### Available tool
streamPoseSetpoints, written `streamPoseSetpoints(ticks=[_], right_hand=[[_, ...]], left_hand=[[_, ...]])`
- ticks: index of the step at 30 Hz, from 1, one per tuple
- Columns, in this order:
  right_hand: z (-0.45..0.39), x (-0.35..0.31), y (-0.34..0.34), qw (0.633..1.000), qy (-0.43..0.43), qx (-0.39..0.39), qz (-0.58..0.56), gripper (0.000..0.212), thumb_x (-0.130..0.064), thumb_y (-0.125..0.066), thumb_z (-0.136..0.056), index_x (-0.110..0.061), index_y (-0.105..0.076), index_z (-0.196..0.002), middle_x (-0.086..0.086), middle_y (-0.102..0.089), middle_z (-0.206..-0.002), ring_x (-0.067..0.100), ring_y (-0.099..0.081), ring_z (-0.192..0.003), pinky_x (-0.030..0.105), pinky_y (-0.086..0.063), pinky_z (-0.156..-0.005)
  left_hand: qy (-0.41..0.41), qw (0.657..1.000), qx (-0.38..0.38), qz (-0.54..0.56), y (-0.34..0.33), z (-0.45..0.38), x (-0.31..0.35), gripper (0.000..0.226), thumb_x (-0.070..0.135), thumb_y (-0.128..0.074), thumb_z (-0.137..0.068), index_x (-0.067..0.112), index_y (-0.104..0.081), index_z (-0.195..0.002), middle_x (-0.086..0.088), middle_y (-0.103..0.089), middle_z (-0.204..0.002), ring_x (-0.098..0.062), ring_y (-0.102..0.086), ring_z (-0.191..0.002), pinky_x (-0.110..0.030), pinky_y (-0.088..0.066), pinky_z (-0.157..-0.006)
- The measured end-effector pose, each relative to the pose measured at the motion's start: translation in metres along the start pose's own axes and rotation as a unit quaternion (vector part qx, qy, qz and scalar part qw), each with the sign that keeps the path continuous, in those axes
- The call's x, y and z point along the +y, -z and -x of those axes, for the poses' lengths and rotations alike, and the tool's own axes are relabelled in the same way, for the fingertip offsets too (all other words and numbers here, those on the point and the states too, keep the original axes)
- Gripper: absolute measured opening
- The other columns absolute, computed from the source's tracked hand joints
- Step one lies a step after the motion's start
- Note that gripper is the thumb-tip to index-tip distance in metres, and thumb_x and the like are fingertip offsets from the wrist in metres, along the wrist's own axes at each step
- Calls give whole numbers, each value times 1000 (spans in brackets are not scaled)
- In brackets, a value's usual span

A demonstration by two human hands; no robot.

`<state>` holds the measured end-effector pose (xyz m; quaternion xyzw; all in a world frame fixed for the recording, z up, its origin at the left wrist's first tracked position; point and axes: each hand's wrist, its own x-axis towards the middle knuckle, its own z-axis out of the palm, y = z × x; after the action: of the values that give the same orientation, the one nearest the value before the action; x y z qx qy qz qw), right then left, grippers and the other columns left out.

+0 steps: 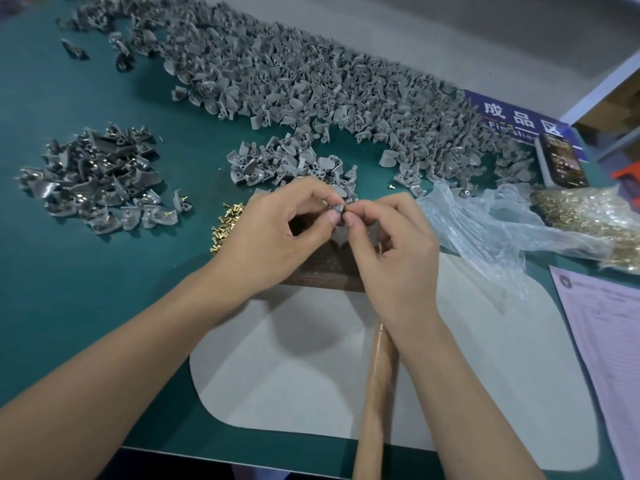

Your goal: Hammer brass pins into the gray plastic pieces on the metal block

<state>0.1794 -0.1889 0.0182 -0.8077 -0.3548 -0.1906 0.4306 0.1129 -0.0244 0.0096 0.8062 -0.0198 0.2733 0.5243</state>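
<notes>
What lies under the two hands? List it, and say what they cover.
Under the left hand and right hand sits a dark metal block on a white mat. A wooden handle runs beneath the right wrist; its head is hidden.

Metal block [325,268] at centre mostly hidden by both hands. Hammer handle [375,393] cut at bottom edge, its head covered by right hand [391,247]. Printed sheet [602,341] text too small, cropped right.

Both hands [341,223] around gray piece [340,206]
</notes>
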Motion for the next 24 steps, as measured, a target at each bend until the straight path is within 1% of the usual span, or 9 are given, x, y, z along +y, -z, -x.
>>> streamPoseSetpoints(ticks=[3, 5, 7, 8, 10, 12, 18, 21, 24], right_hand=[[0, -2, 2, 999, 29, -7, 43, 7, -11, -72, -97, -9, -78, -100, -1, -63, -92, 9, -56, -80, 20, -43, -70], [-1, -3, 1, 999, 25, -6, 47, 6, -12, -72, -97, -10, -78, -99, -3, -63, -91, 5, -54, -80, 17, -41, -71], [-1, -2, 0, 1000, -2, -10, 21, 6, -12, -74, -96, -12, -79, -98, -10, -59, -88, -4, -49, -76, 12, -37, -71], [-1, -2, 0, 1000, -18, -12, 3, 5, -12, -74, -95, -14, -79, -97, -13, -57, -86, -4, -50, -75, 10, -35, -71], [-1, -3, -1, 999, -43, -8, -29, 7, -11, -74, -95, -17, -79, -95, -15, -56, -84, -1, -53, -74, 10, -35, -70], [0, -5, -3, 997, -54, 6, -50, 9, -10, -74, -95, -18, -78, -94, -13, -58, -84, 4, -56, -76, 11, -36, -70], [3, -8, -8, 996, -57, 32, -61, 6, -10, -74, -95, -13, -78, -93, -14, -59, -85, 4, -56, -76, 12, -37, -69], [2, -9, -9, 994, -63, 20, -82, 7, -9, -74, -94, -14, -79, -94, -13, -61, -85, 4, -57, -76, 12, -37, -70], [-1, -6, -5, 994, -63, -10, -85, 8, -10, -75, -94, -16, -80, -94, -13, -62, -84, 5, -56, -74, 14, -37, -70]], left_hand=[[-3, 1000, -1, -11, 1, 0, 1, 9, 18, -67, -98, 21, -66, -106, 21, -74, -103, 5, -71, -96, -9, -49, -85], [-9, 1000, 0, -23, 2, 2, 0, 8, 20, -67, -99, 21, -65, -106, 23, -74, -102, 5, -71, -94, -11, -51, -84], [-15, 999, -3, -32, 2, 2, 0, 8, 21, -67, -99, 22, -64, -106, 24, -73, -103, 5, -71, -95, -14, -53, -83], [-17, 999, -3, -34, 2, 2, 0, 8, 22, -67, -99, 23, -64, -107, 24, -73, -104, 5, -71, -95, -16, -55, -83], [-16, 999, -1, -29, 2, 2, 1, 8, 23, -66, -99, 25, -63, -106, 23, -74, -102, 3, -72, -94, -21, -56, -84], [-14, 1000, 2, -17, 1, 1, 2, 7, 25, -65, -99, 26, -61, -106, 21, -75, -102, 1, -73, -94, -22, -56, -84], [4, 999, 9, 31, -1, 3, 0, 7, 22, -66, -99, 20, -62, -104, 10, -77, -96, -10, -76, -89, -27, -58, -84], [26, 997, 16, 67, -2, 5, 0, 7, 16, -67, -98, 14, -62, -104, 5, -77, -94, -14, -76, -86, -30, -59, -84], [27, 998, 19, 62, -2, 6, 1, 7, 14, -67, -99, 17, -63, -104, 10, -77, -93, -12, -76, -82, -24, -57, -81]])
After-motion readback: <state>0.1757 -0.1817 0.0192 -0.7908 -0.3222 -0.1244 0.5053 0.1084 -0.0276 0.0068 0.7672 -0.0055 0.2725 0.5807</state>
